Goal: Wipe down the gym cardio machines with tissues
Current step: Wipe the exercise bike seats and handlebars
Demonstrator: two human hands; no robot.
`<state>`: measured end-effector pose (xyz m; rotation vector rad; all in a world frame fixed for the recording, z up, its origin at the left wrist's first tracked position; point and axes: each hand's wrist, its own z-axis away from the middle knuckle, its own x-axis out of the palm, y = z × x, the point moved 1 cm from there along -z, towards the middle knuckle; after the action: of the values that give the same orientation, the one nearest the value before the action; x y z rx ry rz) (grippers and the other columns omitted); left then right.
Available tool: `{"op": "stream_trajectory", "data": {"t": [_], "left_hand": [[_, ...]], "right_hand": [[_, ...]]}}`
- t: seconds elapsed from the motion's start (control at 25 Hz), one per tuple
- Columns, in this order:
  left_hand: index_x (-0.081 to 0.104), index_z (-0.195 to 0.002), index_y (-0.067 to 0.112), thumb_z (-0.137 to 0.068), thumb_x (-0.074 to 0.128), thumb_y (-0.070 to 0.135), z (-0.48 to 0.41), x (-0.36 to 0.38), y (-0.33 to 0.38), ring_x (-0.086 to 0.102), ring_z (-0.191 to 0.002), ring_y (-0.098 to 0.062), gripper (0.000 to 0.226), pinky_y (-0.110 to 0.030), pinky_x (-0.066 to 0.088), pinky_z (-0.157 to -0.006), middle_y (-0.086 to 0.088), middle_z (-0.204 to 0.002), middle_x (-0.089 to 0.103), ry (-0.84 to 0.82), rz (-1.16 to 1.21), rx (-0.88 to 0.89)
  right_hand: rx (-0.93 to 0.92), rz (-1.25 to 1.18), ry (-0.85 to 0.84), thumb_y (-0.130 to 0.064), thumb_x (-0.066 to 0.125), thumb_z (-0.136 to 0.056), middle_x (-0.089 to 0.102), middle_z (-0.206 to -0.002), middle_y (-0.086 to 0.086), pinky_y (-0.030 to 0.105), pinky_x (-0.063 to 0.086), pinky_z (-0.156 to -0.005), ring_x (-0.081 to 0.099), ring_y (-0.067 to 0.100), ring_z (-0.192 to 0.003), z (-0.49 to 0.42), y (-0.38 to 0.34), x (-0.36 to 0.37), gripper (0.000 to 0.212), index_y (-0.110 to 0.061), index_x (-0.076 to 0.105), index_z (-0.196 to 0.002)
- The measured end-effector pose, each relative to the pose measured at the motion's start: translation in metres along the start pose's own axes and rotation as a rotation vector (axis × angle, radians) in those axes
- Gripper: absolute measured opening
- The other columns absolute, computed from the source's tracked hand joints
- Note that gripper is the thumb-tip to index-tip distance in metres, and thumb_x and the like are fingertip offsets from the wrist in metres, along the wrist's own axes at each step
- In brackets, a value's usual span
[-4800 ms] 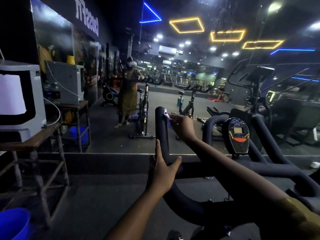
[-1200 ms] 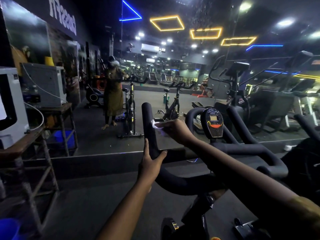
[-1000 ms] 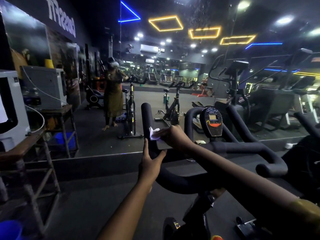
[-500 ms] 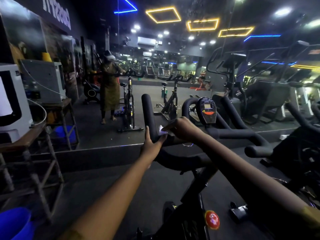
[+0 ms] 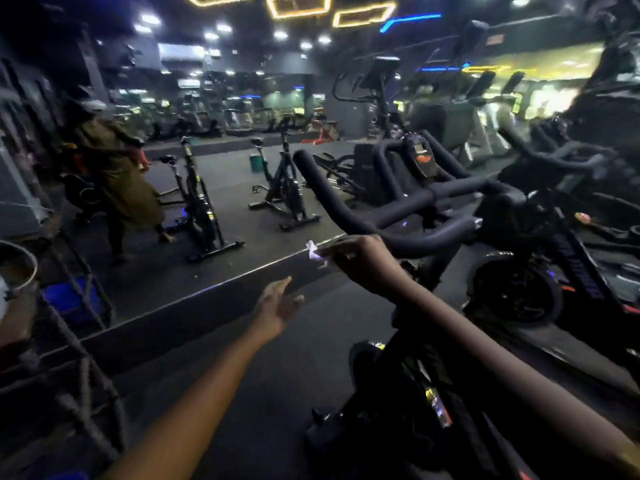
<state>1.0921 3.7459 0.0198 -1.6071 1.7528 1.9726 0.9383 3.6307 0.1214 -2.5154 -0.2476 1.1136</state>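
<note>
Dim gym lit by ceiling spotlights [image 5: 280,34] and neon tubes [image 5: 363,13]; motion blur smears everything, edges bend.

Mirror wall [image 5: 225,188] spans the left and centre, its base strip running diagonally across the dark matte floor [image 5: 277,393]. Up top: yellow rectangular light frames [image 5: 298,13], a blue light strip [image 5: 410,19] and round white ceiling spots [image 5: 280,34]. At left, a blurred dark metal-frame stand [image 5: 83,372], with a blue container [image 5: 72,299] low beside it. The mirror shows a small green bin [image 5: 255,162] on the floor and a red frame [image 5: 323,131] further back, too blurred to identify.
</note>
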Motion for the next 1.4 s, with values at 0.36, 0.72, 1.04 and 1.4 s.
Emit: {"op": "stream_trajectory", "data": {"t": [0.36, 0.72, 1.04, 1.4], "left_hand": [[0.044, -0.14, 0.008, -0.097, 0.053, 0.027, 0.112, 0.079, -0.04, 0.035, -0.137, -0.022, 0.047, -0.024, 0.021, -0.112, -0.012, -0.147, 0.039, -0.622, -0.197, 0.327], [0.047, -0.139, 0.013, -0.097, 0.052, 0.031, 0.291, 0.215, 0.09, 0.046, -0.128, -0.019, 0.046, -0.023, 0.03, -0.104, -0.007, -0.138, 0.049, -1.14, -0.278, 0.833], [0.041, -0.142, 0.007, -0.099, 0.048, 0.033, 0.49, 0.313, 0.24, 0.041, -0.133, -0.023, 0.051, -0.024, 0.024, -0.107, -0.013, -0.143, 0.045, -1.36, -0.266, 1.198], [0.041, -0.143, 0.012, -0.099, 0.045, 0.036, 0.601, 0.417, 0.384, 0.04, -0.134, -0.025, 0.05, -0.028, 0.029, -0.106, -0.012, -0.146, 0.04, -1.415, -0.324, 1.469]], "right_hand": [[0.85, 0.248, -0.167, -0.015, 0.06, -0.08, 0.071, -0.089, 0.011, 0.033, 0.047, -0.078, 0.065, 0.03, -0.091, 0.21, -0.044, 0.042, 0.018, -0.015, 0.074, -0.093], [1.534, 0.342, 0.147, -0.01, 0.057, -0.083, 0.069, -0.109, 0.006, 0.02, 0.04, -0.086, 0.062, 0.02, -0.105, 0.476, -0.144, -0.038, 0.028, -0.016, 0.071, -0.107], [1.861, 0.467, 0.554, 0.002, 0.053, -0.081, 0.068, -0.107, 0.015, 0.016, 0.041, -0.077, 0.064, 0.022, -0.102, 0.669, -0.257, -0.147, 0.032, -0.007, 0.071, -0.106], [2.038, 0.604, 0.727, -0.008, 0.057, -0.083, 0.069, -0.108, 0.011, 0.017, 0.036, -0.067, 0.064, 0.022, -0.1, 0.791, -0.259, -0.265, 0.028, -0.014, 0.071, -0.106]]}}
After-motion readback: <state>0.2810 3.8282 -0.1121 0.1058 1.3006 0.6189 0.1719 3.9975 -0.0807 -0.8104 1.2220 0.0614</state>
